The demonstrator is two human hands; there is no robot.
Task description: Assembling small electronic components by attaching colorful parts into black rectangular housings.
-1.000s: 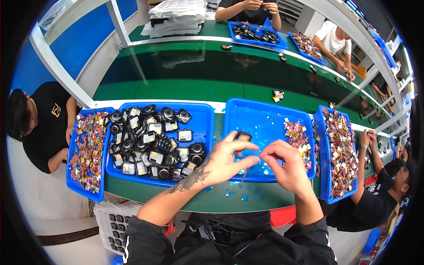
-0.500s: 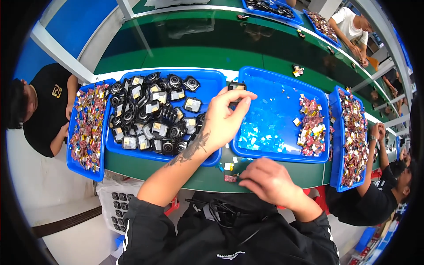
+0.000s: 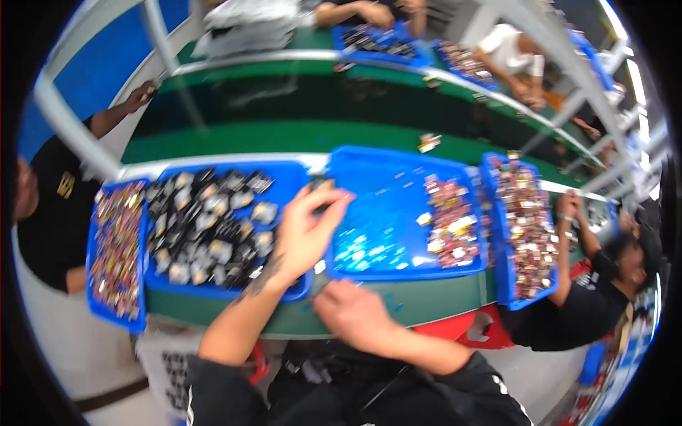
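Observation:
My left hand reaches over the gap between two blue trays, thumb and fingers closed. A dark piece that looks like a black watch case shows at its fingers, partly covered and blurred. My right hand is low over the near edge of the green bench, its fingers curled inward; anything in them is hidden. Left of my left hand, a blue tray holds many black watch cases in a heap. The other blue tray contains shiny blue film pieces and a pile of small circuit boards.
Narrow blue trays of small parts stand at the far left and right. Beyond runs a green conveyor with a few loose parts. Metal posts rise at the left. Co-workers sit at both sides and across the belt.
My head view has tilted and shifted, blurring the picture. My right hand is now closer to my left, and the small parts beside it no longer show. The person at left has extended an arm.

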